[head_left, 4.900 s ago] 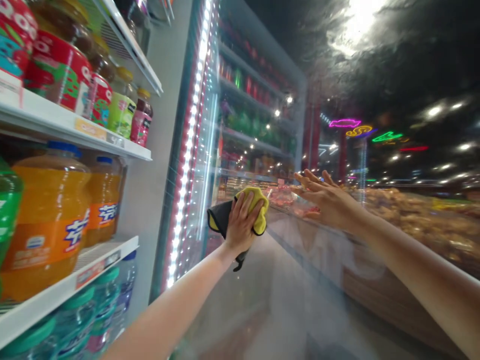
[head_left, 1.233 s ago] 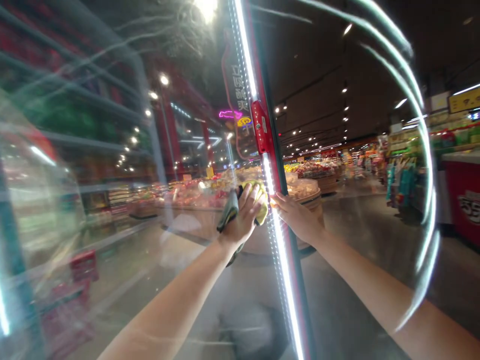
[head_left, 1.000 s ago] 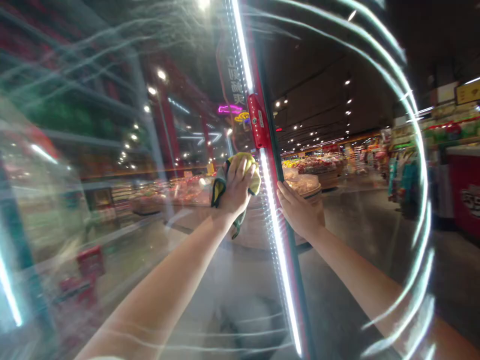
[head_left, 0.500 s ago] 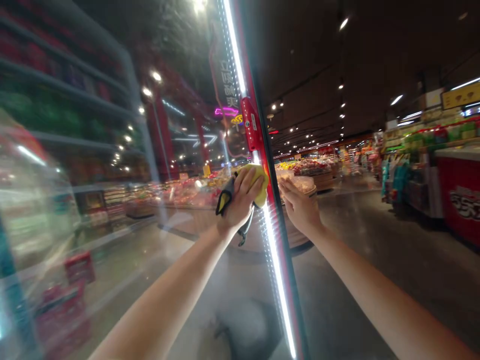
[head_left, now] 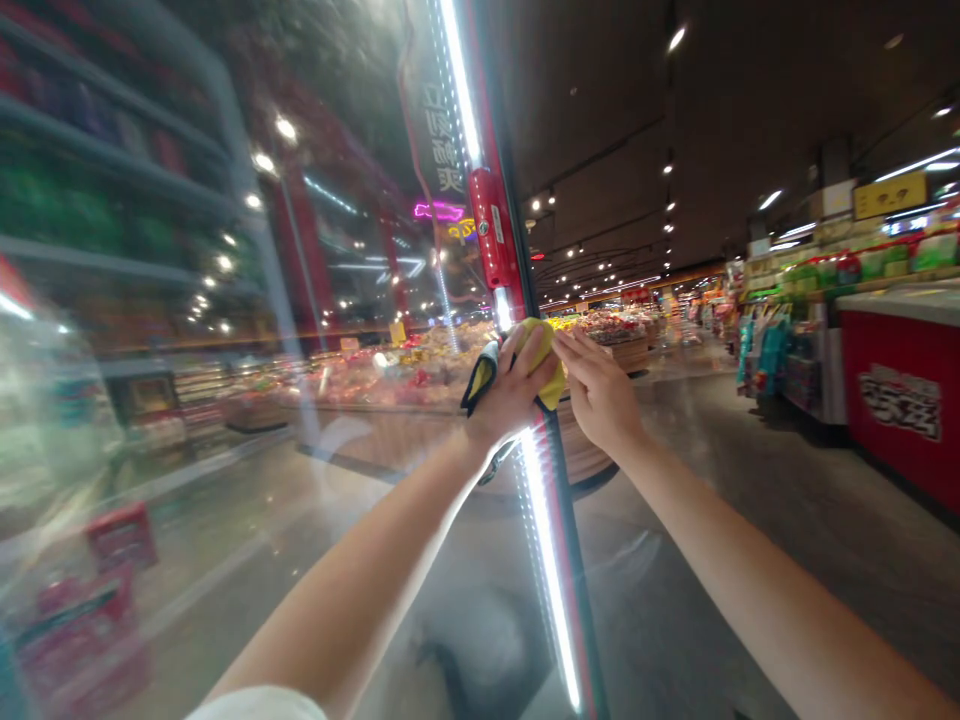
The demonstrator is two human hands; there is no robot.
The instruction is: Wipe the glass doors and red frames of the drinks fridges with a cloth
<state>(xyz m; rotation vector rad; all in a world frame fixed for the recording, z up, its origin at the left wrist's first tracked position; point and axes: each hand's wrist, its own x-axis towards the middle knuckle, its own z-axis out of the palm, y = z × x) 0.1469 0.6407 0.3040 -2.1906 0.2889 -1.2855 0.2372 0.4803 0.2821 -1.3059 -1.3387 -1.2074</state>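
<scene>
Shifted rightward since the previous frame, a bunched yellow-and-grey cloth with dark edging [head_left: 551,388] now lies across a slim red-and-dark door frame [head_left: 584,610], where it had been at the left side. The left hand [head_left: 510,395] presses the soft folds, its fingers spread and curved over the cloth, a loose grey fold hanging below. The right hand [head_left: 604,395] is just right of the frame, fingers close together and nearly straight, their tips beside the cloth; whether they touch it, one cannot tell. Above the cloth, a smooth, rounded red fitting [head_left: 494,228] interrupts the frame's glowing white light strip [head_left: 548,575]. Left of the frame stretches a clear, reflective glass panel [head_left: 360,570]; well to its right stands a boxy, glossy red counter [head_left: 866,345].
</scene>
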